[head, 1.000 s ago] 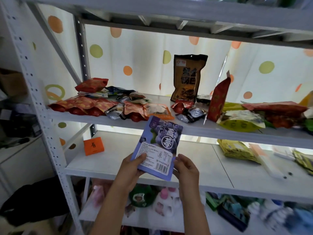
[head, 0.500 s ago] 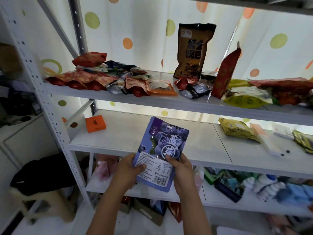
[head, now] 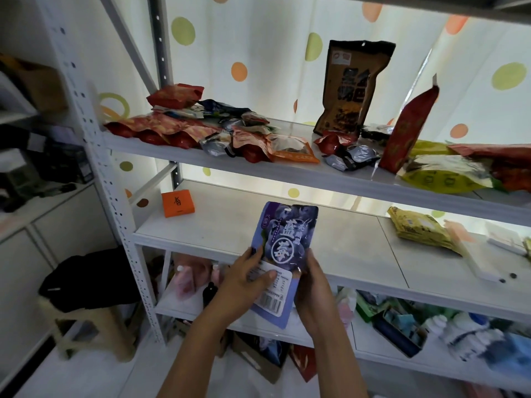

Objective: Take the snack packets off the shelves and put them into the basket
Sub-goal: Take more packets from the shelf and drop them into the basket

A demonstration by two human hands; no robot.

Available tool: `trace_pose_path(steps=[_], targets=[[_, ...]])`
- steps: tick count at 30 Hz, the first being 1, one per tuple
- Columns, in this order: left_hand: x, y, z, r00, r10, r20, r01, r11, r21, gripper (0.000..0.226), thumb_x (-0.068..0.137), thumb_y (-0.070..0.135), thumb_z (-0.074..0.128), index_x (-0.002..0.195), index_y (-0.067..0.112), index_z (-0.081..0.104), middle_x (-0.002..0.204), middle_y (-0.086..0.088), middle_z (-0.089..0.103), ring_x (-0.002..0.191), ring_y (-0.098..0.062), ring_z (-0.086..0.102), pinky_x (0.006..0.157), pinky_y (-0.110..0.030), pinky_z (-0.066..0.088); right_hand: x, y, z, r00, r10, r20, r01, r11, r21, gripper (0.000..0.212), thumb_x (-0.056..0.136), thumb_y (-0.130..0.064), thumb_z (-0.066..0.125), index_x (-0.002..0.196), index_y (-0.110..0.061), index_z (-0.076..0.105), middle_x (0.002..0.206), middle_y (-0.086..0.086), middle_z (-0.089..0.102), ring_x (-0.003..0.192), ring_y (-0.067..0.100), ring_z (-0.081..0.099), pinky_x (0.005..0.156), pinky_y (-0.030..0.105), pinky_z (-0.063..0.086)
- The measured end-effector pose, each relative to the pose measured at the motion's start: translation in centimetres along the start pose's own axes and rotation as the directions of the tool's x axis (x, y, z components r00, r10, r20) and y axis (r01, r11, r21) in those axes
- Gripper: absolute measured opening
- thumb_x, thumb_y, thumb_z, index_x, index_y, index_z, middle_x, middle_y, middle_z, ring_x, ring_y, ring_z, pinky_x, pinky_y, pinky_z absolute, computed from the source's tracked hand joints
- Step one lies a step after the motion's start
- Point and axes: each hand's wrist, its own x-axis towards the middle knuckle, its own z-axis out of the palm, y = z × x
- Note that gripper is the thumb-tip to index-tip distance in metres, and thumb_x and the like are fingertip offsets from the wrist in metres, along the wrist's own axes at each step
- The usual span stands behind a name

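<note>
A purple blueberry snack packet (head: 283, 239) is held upright in front of the middle shelf (head: 218, 225). My left hand (head: 244, 285) grips its lower left edge and my right hand (head: 311, 285) grips its lower right edge. On the upper shelf (head: 287, 170) lie several red and silver packets (head: 172, 130), a tall brown pouch (head: 353, 87) and a standing red pouch (head: 408, 127). A yellow packet (head: 419, 228) lies on the middle shelf at the right. No basket is in view.
An orange box (head: 177, 203) sits at the middle shelf's left. A white perforated upright (head: 115, 196) frames the left side. A stool with a black bundle (head: 89, 278) stands on the floor at left. Lower shelves hold bottles and boxes (head: 402, 328).
Both hands have brought the purple packet down and toward me, from the upper shelf's edge to below the middle shelf's front. My view has tilted downward.
</note>
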Motion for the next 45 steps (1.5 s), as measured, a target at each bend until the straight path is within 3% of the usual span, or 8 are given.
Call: trace_pose_path(steps=[4,9,15,19,26,38,41,45], targets=[[-0.7,1.4,0.3,0.997,-0.001,0.073,0.014,0.985,-0.174,0.038,0.095,0.037,0.054,0.130,0.046,0.041,0.112,0.033,0.053,0.103,0.016,0.054,0.074,0.000,0.042,0.0,0.9,0.1,0.998,-0.041,0.046,0.044,0.996,-0.079,0.033,0.100,-0.023,0.048,0.124,-0.007,0.065,0.123,0.017,0.067,0.117,0.032,0.062,0.101,0.044,0.047],[-0.9,0.6,0.1,0.985,0.024,0.170,0.016,0.973,-0.230,0.047,0.088,0.034,0.068,0.132,0.028,0.052,0.119,0.012,0.067,0.113,-0.007,0.062,0.095,-0.026,0.050,0.2,2.2,0.3,0.985,-0.172,-0.005,0.160,0.926,-0.342,0.028,0.090,-0.013,0.066,0.118,-0.013,0.067,0.106,0.008,0.075,0.101,0.025,0.071,0.087,0.035,0.058],[-1.3,0.1,-0.4,0.992,-0.107,-0.072,0.071,0.917,-0.393,0.017,0.092,0.027,0.062,0.105,0.021,0.071,0.100,-0.002,0.076,0.090,-0.018,0.072,0.078,-0.027,0.057,1.0,2.0,-0.4,0.958,-0.272,-0.089,0.199,0.857,-0.476,0.042,0.082,-0.003,0.076,0.118,-0.018,0.061,0.109,-0.010,0.067,0.089,-0.009,0.066,0.071,0.013,0.054],[-1.0,-0.5,-1.3,0.965,-0.121,-0.234,0.037,0.941,-0.336,0.014,0.088,0.025,0.068,0.076,0.018,0.071,0.078,-0.003,0.070,0.072,-0.018,0.063,0.072,-0.031,0.050,1.1,2.4,-1.5,0.955,-0.284,-0.084,0.197,0.820,-0.538,0.043,0.083,0.008,0.069,0.119,-0.015,0.063,0.106,0.003,0.065,0.097,0.018,0.065,0.073,0.022,0.055],[-1.3,-0.8,-2.0,0.933,-0.138,-0.333,0.008,0.931,-0.365,0.029,0.089,0.019,0.066,0.062,0.014,0.061,0.057,-0.006,0.057,0.058,-0.012,0.051,0.059,-0.021,0.042,0.8,2.6,-0.6,0.946,-0.314,-0.080,0.222,0.809,-0.544,0.027,0.084,0.009,0.068,0.095,-0.015,0.070,0.098,0.006,0.071,0.085,0.017,0.066,0.064,0.018,0.053],[-0.9,0.3,-4.6,0.920,-0.161,-0.356,0.053,0.954,-0.295,0.017,0.087,0.013,0.070,0.090,-0.001,0.061,0.085,-0.005,0.065,0.077,-0.014,0.061,0.061,-0.013,0.049,1.5,1.4,3.1,0.900,-0.411,-0.147,0.284,0.806,-0.519,0.020,0.084,0.006,0.069,0.080,-0.013,0.071,0.091,0.005,0.073,0.086,0.021,0.068,0.067,0.022,0.057],[-0.6,1.7,-6.0,0.922,-0.119,-0.368,-0.001,0.951,-0.309,0.027,0.084,0.017,0.074,0.110,0.015,0.066,0.114,-0.002,0.069,0.104,-0.020,0.065,0.090,-0.036,0.055,2.5,0.0,5.3,0.886,-0.446,-0.129,0.329,0.800,-0.502,0.021,0.083,0.006,0.069,0.078,-0.014,0.071,0.091,0.008,0.073,0.086,0.023,0.068,0.071,0.028,0.057],[0.0,4.8,-8.4,0.905,-0.034,-0.423,-0.106,0.947,-0.304,0.030,0.082,0.019,0.076,0.109,0.024,0.064,0.110,0.000,0.071,0.099,-0.018,0.069,0.083,-0.042,0.059,3.7,-2.5,9.2,0.869,-0.486,-0.091,0.375,0.768,-0.520,0.021,0.083,0.003,0.071,0.075,-0.016,0.071,0.090,0.009,0.073,0.088,0.025,0.068,0.077,0.037,0.057]])
